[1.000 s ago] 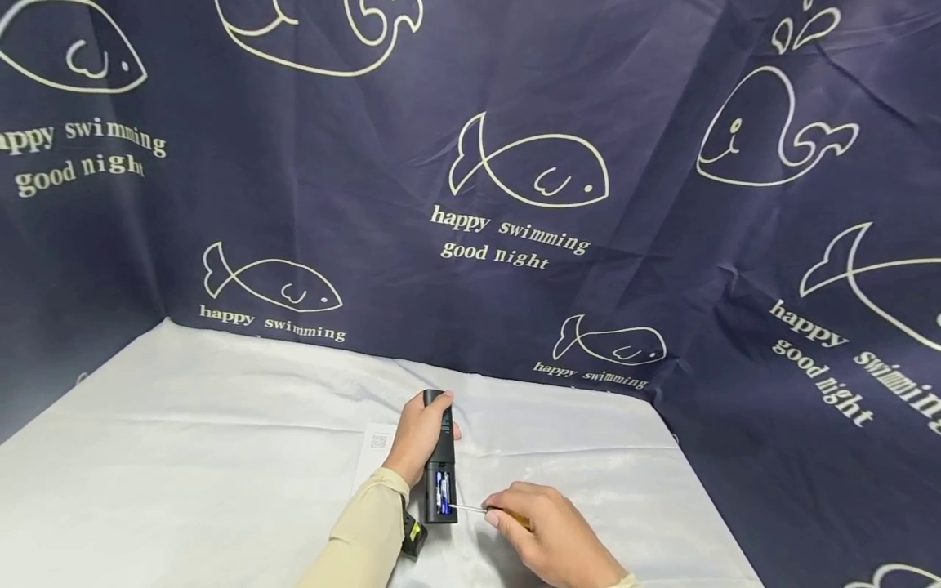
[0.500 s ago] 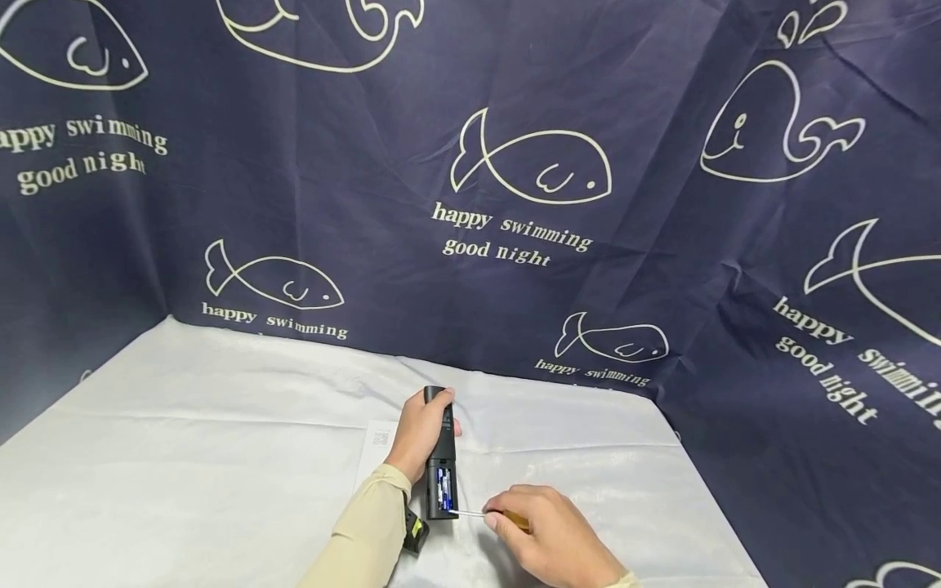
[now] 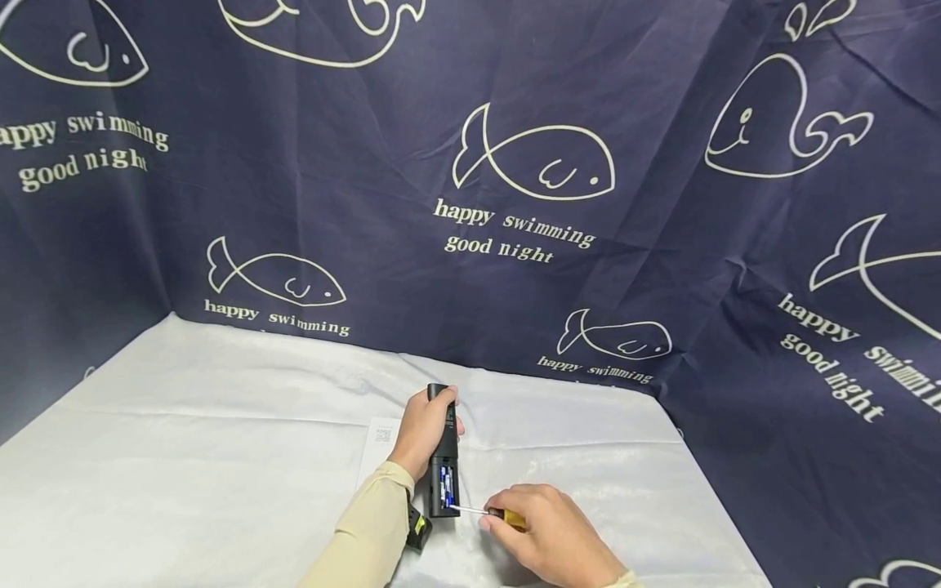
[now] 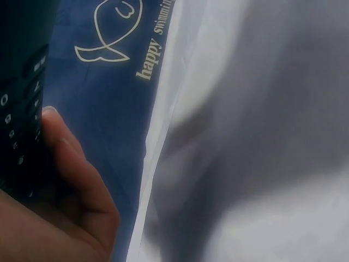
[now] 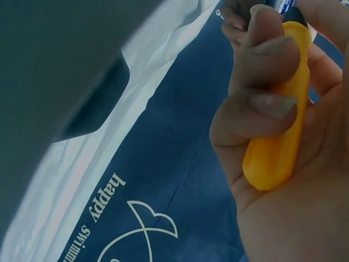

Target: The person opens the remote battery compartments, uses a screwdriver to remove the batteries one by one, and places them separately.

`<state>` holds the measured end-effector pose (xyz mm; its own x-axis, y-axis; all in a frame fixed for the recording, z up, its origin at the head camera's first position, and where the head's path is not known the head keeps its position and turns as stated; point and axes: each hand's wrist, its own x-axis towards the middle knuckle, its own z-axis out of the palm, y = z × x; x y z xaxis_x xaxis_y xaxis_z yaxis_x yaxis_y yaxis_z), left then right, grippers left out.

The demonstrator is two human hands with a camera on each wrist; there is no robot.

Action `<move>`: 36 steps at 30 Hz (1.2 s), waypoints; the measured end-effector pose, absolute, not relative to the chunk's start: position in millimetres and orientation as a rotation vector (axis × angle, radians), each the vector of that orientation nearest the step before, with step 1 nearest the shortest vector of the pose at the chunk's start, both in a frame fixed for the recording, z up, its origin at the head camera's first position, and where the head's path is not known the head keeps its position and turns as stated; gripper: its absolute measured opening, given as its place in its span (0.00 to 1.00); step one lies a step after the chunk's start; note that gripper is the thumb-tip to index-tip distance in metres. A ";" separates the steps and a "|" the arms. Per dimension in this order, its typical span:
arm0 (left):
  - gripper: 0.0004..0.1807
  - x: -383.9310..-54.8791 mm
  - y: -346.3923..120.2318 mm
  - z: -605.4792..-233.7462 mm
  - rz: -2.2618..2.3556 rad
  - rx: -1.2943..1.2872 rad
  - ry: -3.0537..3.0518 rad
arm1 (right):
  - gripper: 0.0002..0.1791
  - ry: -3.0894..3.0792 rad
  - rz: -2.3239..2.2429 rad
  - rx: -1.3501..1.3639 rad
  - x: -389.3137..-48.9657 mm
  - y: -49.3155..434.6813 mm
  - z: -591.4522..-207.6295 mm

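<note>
My left hand (image 3: 422, 431) grips a black remote control (image 3: 445, 443) by its far part, back side up, thumb across it. Two blue-and-white batteries (image 3: 447, 487) lie in the uncovered compartment at the near end. In the left wrist view, fingers curl around the remote's edge (image 4: 19, 131) beside its buttons. My right hand (image 3: 547, 531) holds a screwdriver (image 3: 512, 518) by its yellow handle. Its thin metal shaft points left, with the tip at the near end of the batteries; whether it touches them cannot be told. The right wrist view shows fingers wrapped around the yellow handle (image 5: 272, 155).
A white sheet of paper with a printed code (image 3: 382, 433) lies partly under the left forearm. A small black device (image 3: 418, 529) sits at the left wrist. White cloth (image 3: 220, 474) covers the table, and a dark blue printed curtain (image 3: 382, 180) hangs behind and at the sides.
The head view has shifted slightly. The right hand has turned a little, showing more of the yellow handle. The screwdriver tip stays at the compartment's near end, and the left hand keeps its hold.
</note>
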<state>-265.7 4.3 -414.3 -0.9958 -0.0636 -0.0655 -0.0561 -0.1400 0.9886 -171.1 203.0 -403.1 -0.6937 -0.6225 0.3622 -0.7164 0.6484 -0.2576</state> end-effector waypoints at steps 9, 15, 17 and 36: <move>0.18 -265.7 5.0 -414.2 -2.350 0.120 -2.084 | 0.04 -2.613 0.477 1.084 -172.1 203.8 -404.8; 0.18 -263.6 7.1 -413.9 -2.293 0.066 -2.141 | 0.06 -2.560 0.404 1.107 -170.5 200.1 -404.0; 0.19 -263.5 7.5 -414.0 -2.282 0.064 -2.150 | 0.06 -2.540 0.366 1.105 -169.6 198.9 -403.8; 0.20 -265.4 7.1 -417.1 -2.195 0.036 -2.212 | 0.08 -2.441 0.202 1.022 -167.5 194.6 -408.3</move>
<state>-265.4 7.1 -417.1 -0.9994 -0.0343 0.0018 0.0015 0.0080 1.0000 -167.5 194.6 -408.3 -0.6042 -0.6312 0.4863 -0.7027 0.7099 0.0483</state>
